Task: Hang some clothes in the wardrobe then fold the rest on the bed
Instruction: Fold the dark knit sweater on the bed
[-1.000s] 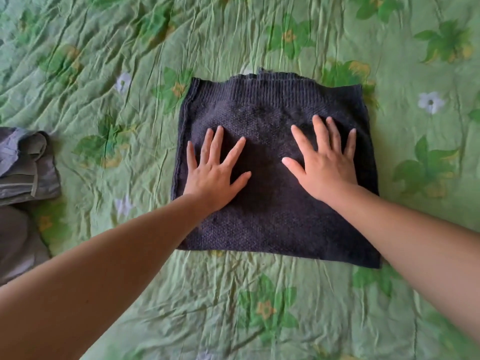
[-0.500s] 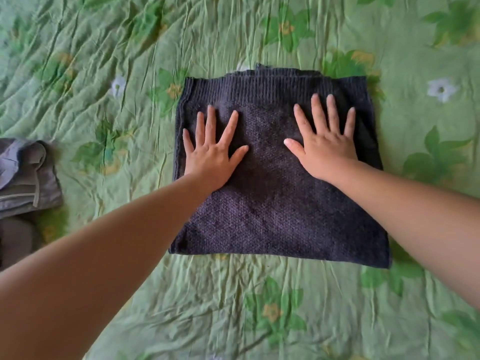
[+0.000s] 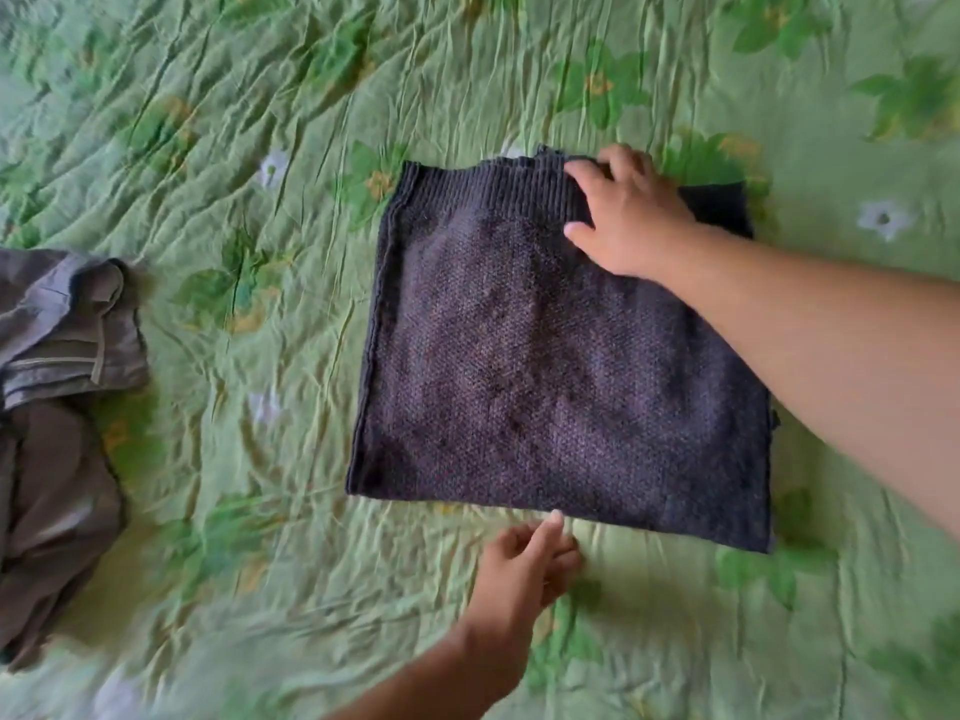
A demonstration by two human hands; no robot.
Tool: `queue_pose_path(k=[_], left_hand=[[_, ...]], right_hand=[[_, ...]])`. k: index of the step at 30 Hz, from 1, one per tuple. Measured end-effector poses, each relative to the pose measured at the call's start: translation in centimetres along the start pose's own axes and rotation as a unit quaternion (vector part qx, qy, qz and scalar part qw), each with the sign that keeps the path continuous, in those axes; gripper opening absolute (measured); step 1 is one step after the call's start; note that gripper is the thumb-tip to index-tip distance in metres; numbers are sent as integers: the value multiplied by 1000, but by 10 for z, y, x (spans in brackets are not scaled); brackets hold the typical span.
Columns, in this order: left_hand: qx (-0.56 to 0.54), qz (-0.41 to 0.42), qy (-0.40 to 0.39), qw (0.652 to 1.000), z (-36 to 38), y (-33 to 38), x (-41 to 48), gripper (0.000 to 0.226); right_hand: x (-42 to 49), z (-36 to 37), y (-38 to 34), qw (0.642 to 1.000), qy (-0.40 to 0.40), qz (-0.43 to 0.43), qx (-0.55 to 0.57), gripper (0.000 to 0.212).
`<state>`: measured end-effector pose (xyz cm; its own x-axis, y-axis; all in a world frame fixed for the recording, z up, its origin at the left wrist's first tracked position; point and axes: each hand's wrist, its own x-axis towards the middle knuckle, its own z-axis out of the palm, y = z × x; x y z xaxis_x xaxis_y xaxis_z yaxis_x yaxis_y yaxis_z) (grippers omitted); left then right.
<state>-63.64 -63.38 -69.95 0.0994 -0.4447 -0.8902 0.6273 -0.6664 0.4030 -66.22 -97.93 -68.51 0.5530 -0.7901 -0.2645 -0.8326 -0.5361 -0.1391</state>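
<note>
Left hand (image 3: 524,569) slid off the one sweater (image 3: 519,366); right hand (image 3: 628,215) grips it

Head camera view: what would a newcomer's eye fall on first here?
The folded dark knit sweater lies mid-frame on the green floral bedspread. The right hand grips its ribbed far edge, while the left hand sits at its near edge. Crumpled grey clothes lie at the left.

Home bedroom, green floral bedsheet (image 3: 260,200), folded clothes (image 3: 545,356)
</note>
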Motion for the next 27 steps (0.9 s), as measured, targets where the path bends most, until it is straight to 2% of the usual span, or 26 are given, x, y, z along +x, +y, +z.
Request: queue_pose_path(k=[4, 6, 9, 12, 14, 16, 19, 23, 27], left_hand=[[-119, -46, 32, 991, 21, 16, 17, 22], [-137, -51, 51, 988, 25, 20, 25, 25], [-132, -64, 90, 985, 22, 24, 30, 23], [-121, -64, 101, 986, 12, 30, 30, 28], [-119, -47, 98, 987, 6, 37, 29, 24], [-128, -30, 98, 987, -1, 46, 27, 28], [-131, 18, 83, 988, -15, 66, 17, 22], [-86, 95, 78, 989, -48, 103, 1, 30], [-12, 160, 65, 985, -78, 151, -9, 28]], right_hand=[[40, -8, 6, 990, -120, 71, 34, 93], [45, -8, 4, 986, -122, 89, 76, 98], [46, -11, 0, 978, -94, 107, 151, 91], [46, -20, -2, 960, -144, 148, 192, 85], [47, -27, -1, 941, -184, 182, 220, 68], [42, -34, 4, 913, -208, 215, 277, 52], [23, -41, 22, 856, -240, 266, 372, 40], [-25, -45, 51, 776, -250, 313, 487, 17], [-77, -42, 66, 709, -202, 329, 590, 22]])
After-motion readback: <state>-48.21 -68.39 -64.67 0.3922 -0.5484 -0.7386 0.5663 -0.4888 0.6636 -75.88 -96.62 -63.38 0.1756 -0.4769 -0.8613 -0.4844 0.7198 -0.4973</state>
